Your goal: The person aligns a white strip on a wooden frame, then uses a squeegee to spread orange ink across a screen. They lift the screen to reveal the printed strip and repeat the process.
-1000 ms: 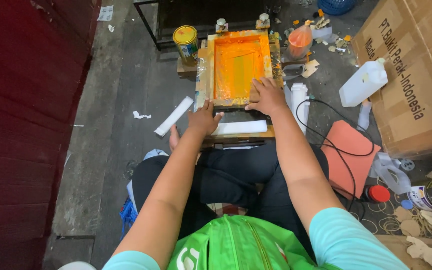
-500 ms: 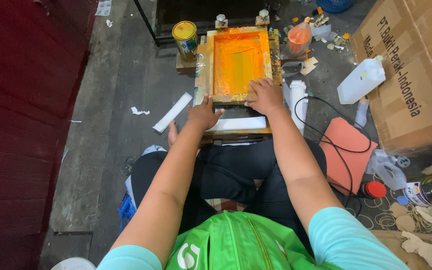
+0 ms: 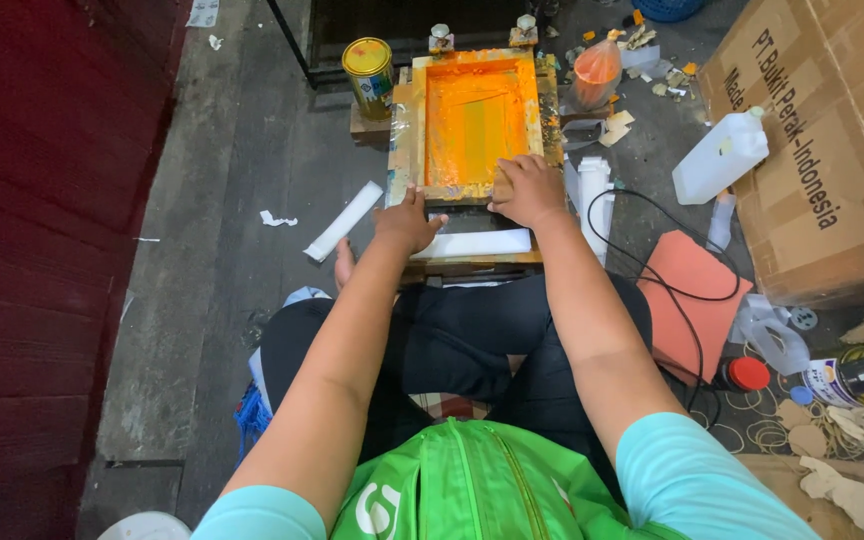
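A wooden screen-printing frame with orange ink on its mesh lies on a low wooden board in front of me. My left hand presses on the frame's near left corner, fingers spread. My right hand is closed over a small wooden squeegee at the near right edge of the mesh. A white sheet lies on the board just under the frame's near edge, between my hands.
A yellow paint can stands left of the frame, an orange-filled plastic bag to its right. A white jug, a large cardboard box, an orange pad with black cable, a red wall.
My hands have stayed on the frame's near edge. The view has shifted slightly; the right hand has settled onto the near right of the mesh.
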